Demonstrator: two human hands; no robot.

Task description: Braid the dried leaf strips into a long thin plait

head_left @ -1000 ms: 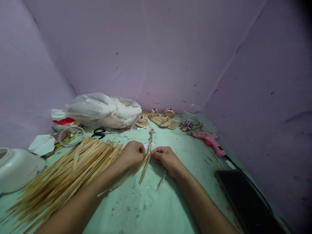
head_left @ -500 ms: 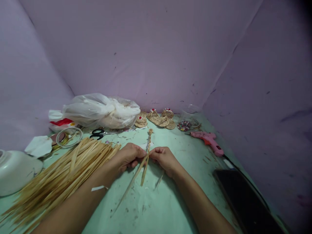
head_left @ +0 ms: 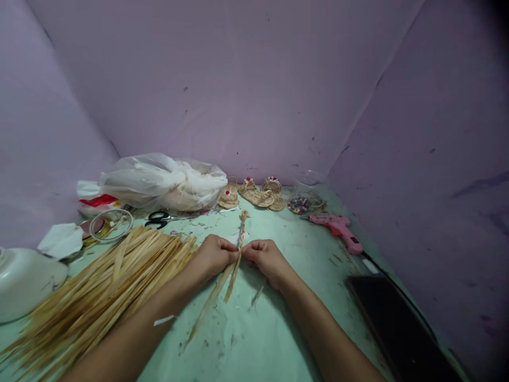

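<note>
My left hand and my right hand meet at the middle of the pale green table, both closed in a pinch on a thin braid of straw strips. The braided end points away from me toward the wall. Loose strip ends trail from between my fingers back toward me across the table. A big pile of flat straw strips lies just left of my left forearm.
At the back stand a tied plastic bag, black scissors, small woven straw pieces, a dish of beads and a pink glue gun. A white bowl and tape rolls sit left; a dark tablet right.
My left hand opened slightly, shifted a long strip out toward me, then closed in again beside my right hand on the braid. The view drifted a little.
</note>
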